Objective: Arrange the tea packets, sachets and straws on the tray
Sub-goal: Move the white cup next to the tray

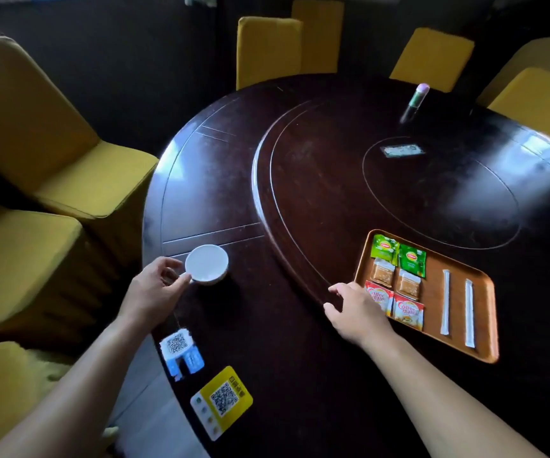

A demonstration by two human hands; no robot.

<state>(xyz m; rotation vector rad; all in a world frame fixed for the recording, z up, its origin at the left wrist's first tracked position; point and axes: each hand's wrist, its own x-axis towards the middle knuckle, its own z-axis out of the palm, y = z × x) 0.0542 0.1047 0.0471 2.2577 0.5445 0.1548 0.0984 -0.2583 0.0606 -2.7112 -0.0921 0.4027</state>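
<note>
White cup (207, 264) near the table's (300, 358) left edge, left hand (154, 289) pinching its handle | right hand (354, 312) loose, fingers spread over the tray's (432, 289) left rim | tray: tea packets (398, 256), sachets (396, 294), two straws (457, 305) lined up, table's right side

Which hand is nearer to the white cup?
Left. The left hand holds the white cup by its side; the right hand is apart, at the tray edge.

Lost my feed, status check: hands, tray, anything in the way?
Left hand gripping white cup. Right hand open at tray edge. Packets, straws laid out. Nothing blocking.
</note>
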